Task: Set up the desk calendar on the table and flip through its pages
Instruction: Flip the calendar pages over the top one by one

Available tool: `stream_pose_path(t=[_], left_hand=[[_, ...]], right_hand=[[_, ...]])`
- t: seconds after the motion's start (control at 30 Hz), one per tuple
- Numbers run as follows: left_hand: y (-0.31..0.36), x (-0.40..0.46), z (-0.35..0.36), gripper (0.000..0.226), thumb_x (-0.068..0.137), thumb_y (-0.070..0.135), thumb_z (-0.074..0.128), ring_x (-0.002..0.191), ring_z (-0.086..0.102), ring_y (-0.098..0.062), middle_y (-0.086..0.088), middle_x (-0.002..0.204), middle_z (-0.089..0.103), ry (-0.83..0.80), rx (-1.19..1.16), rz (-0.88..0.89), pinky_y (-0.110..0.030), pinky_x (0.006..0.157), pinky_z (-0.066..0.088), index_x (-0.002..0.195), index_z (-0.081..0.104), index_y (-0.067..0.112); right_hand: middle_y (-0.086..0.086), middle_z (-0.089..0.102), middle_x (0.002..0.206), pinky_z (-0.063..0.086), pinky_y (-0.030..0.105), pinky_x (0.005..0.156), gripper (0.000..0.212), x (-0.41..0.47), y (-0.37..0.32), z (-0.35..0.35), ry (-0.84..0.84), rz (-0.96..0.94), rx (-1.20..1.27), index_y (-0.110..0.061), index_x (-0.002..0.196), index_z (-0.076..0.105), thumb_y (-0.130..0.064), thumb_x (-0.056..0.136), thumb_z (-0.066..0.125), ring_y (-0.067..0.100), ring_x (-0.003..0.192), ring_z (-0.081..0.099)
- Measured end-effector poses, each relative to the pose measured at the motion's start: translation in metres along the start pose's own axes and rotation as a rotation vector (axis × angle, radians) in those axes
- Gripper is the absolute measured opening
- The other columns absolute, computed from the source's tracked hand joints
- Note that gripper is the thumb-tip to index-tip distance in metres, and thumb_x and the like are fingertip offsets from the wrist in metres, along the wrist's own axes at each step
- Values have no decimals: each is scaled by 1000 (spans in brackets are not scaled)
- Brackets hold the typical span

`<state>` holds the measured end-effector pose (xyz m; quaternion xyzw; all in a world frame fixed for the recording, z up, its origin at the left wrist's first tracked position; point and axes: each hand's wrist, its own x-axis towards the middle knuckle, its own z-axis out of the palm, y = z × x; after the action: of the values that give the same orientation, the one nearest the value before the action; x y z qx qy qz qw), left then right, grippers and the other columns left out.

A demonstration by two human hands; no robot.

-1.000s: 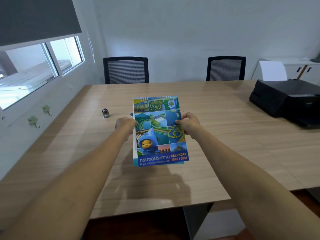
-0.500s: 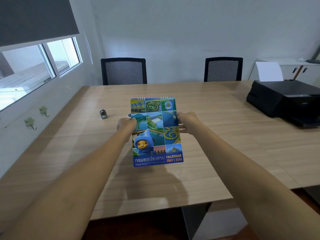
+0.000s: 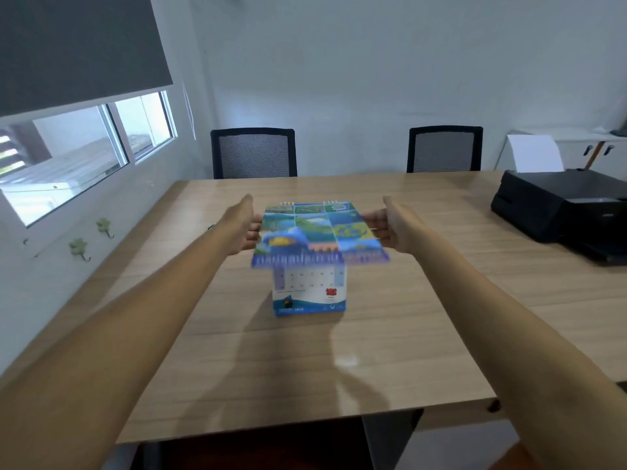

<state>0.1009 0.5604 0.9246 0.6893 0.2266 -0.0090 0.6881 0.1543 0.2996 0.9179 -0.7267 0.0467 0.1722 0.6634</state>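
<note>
The desk calendar [image 3: 319, 232] is over the middle of the wooden table [image 3: 305, 361]. Its colourful cover with a blue mascot is lifted nearly flat and blurred by motion. Below it a white month page with a date grid [image 3: 310, 293] hangs down, its lower edge close to or on the tabletop. My left hand [image 3: 246, 228] grips the cover's left edge. My right hand [image 3: 386, 225] grips its right edge. The spiral binding shows at the far edge.
A black printer [image 3: 563, 208] with a white sheet stands at the table's right. Two black mesh chairs [image 3: 254, 152] [image 3: 444, 149] stand at the far side. A window and wall hooks [image 3: 79, 247] are on the left.
The calendar went from being held upright and closed to open over the table. The cover has swung up towards flat, and a month page now shows beneath it. Both hands moved forward.
</note>
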Motion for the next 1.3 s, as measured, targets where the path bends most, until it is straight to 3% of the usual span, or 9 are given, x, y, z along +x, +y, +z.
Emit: stream_pose_path(t=[0.07, 0.2, 0.37, 0.57, 0.83, 0.97, 1.1, 1.2, 1.3], left_hand=[[16, -4, -3, 61, 100, 50, 17, 75, 60, -24, -14, 80, 66, 15, -26, 76, -39, 85, 52, 98, 55, 2], [37, -4, 6, 64, 100, 51, 12, 92, 61, -24, -10, 112, 64, 55, 6, 213, -38, 93, 46, 122, 57, 10], [28, 6, 26, 64, 100, 50, 8, 147, 24, -28, -4, 160, 25, 91, 521, 448, -42, 120, 22, 153, 23, 15], [-1, 46, 21, 63, 101, 43, 25, 152, 7, -24, -8, 164, 9, 9, 1072, 519, -38, 123, 8, 154, 16, 11], [-9, 58, 24, 68, 97, 51, 33, 148, 18, -27, -7, 160, 20, 46, 1165, 506, -44, 120, 21, 154, 16, 17], [-10, 59, 30, 72, 96, 55, 32, 149, 15, -28, -7, 161, 15, 54, 1030, 474, -44, 121, 18, 155, 12, 19], [-28, 53, 33, 77, 94, 62, 23, 151, 9, -25, -4, 164, 6, 184, 533, 328, -47, 120, 16, 155, 4, 20], [-50, 54, 31, 91, 80, 82, 9, 146, 27, -24, 2, 157, 30, 111, 185, 138, -49, 118, 20, 151, 27, 28], [-58, 42, 33, 84, 86, 74, -1, 135, 41, -19, 5, 142, 52, 2, 58, 112, -43, 113, 27, 139, 49, 31]], right_hand=[[11, 70, 107, 56, 33, 76, 64, 4, -8, 4, 26, -128, 31, -7, 100, 66, -49, 100, 17, 25, 92, 61], [3, 39, 153, 30, 42, 116, 65, 8, -18, 29, 43, -323, -98, -10, 145, 40, -48, 101, 11, 25, 139, 37], [5, 1, 163, 3, 40, 125, 61, 18, -12, 53, 41, -498, -696, -9, 153, 6, -43, 102, 7, 21, 151, 0], [-7, -13, 162, 0, 56, 121, 68, 55, 4, 55, 55, -388, -1146, -25, 154, -4, -56, 96, 12, 22, 150, -13], [-1, -3, 164, -2, 57, 120, 73, 63, 13, 53, 106, -430, -1203, -24, 154, -3, -59, 95, 21, 24, 151, -7], [-1, -8, 163, 0, 56, 120, 74, 69, 15, 55, 116, -429, -1102, -22, 154, -6, -58, 96, 22, 23, 151, -8], [-4, 3, 160, 1, 49, 123, 63, 75, 27, 57, 136, -349, -455, -24, 151, 6, -54, 97, 18, 20, 150, -7], [-6, 12, 161, 2, 46, 124, 69, 72, 37, 52, 37, -103, -24, -24, 152, 19, -61, 95, 6, 18, 150, 5], [1, 27, 159, 6, 40, 122, 78, 64, 41, 49, -93, -69, 105, -21, 146, 37, -61, 93, -4, 18, 149, 14]])
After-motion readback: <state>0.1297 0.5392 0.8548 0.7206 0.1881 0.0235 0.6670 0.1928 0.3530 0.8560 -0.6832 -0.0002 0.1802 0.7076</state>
